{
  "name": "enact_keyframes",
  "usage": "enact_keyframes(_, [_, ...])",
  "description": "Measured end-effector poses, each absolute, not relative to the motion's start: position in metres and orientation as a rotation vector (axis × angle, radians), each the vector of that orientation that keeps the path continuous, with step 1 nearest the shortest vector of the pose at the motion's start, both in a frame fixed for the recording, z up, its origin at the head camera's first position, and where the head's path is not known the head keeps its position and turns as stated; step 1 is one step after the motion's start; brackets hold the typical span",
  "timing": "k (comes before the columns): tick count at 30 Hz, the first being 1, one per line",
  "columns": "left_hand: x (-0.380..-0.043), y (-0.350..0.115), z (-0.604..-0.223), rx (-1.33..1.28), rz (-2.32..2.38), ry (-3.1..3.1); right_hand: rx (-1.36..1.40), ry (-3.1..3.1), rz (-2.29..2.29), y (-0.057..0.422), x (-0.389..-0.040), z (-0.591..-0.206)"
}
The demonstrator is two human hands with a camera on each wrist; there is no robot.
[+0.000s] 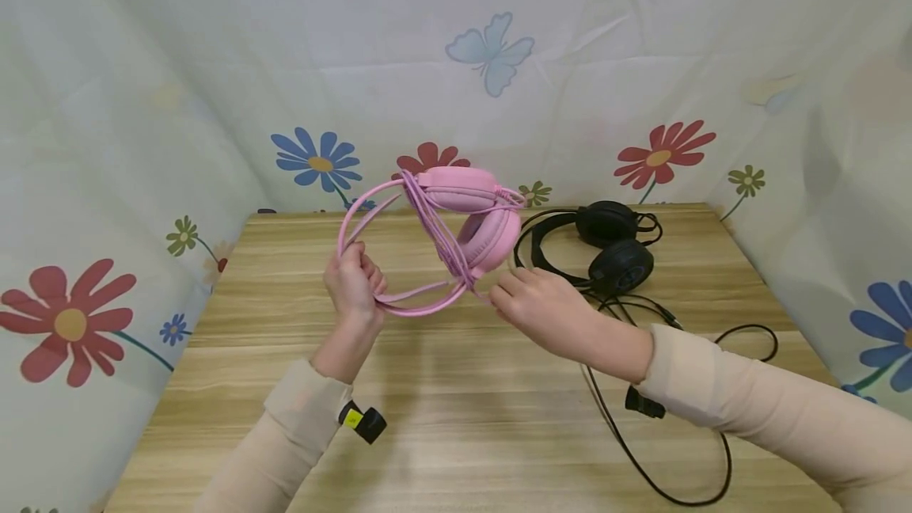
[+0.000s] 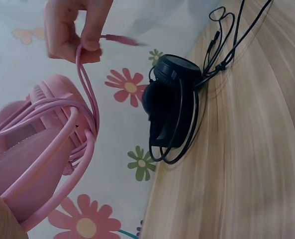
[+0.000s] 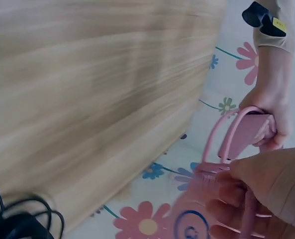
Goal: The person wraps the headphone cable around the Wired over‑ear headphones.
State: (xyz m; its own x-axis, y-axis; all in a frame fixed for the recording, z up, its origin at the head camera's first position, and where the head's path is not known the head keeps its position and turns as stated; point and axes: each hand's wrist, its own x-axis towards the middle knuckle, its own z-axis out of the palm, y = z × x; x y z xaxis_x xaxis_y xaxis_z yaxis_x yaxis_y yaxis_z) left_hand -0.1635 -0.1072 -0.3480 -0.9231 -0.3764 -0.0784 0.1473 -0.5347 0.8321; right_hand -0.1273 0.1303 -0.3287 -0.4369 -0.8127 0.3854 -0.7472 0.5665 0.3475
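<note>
Pink headphones (image 1: 499,237) are held up above the table, their cable (image 1: 436,229) wound several times across from one ear cup to the other. My left hand (image 1: 354,282) grips the headband at its left side. On the right, my right hand (image 1: 539,309) pinches a loop of the pink cable beside the lower ear cup; the left wrist view shows the cable (image 2: 85,79) running up to those fingers, with a short end sticking out past them. Black headphones (image 1: 621,266) lie on the table behind my right hand.
The black headphones' cable (image 1: 728,465) loops over the right side of the wooden table (image 1: 456,434), passing under my right arm. A small black piece (image 1: 644,402) lies by it. A flowered curtain (image 1: 370,46) stands behind the table and at both sides.
</note>
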Motion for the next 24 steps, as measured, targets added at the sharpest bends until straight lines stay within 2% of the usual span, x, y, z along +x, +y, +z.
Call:
enact_keyframes(7, [-0.164, -0.108, -0.356, 0.417, -2.517, -1.331, 1.213, -2.168, -0.402, 0.128, -0.133, -0.319])
enact_keyframes(24, [-0.160, -0.105, -0.369, 0.521, -2.580, -1.351, 1.073, -2.114, -0.481, 0.132, -0.136, -0.331])
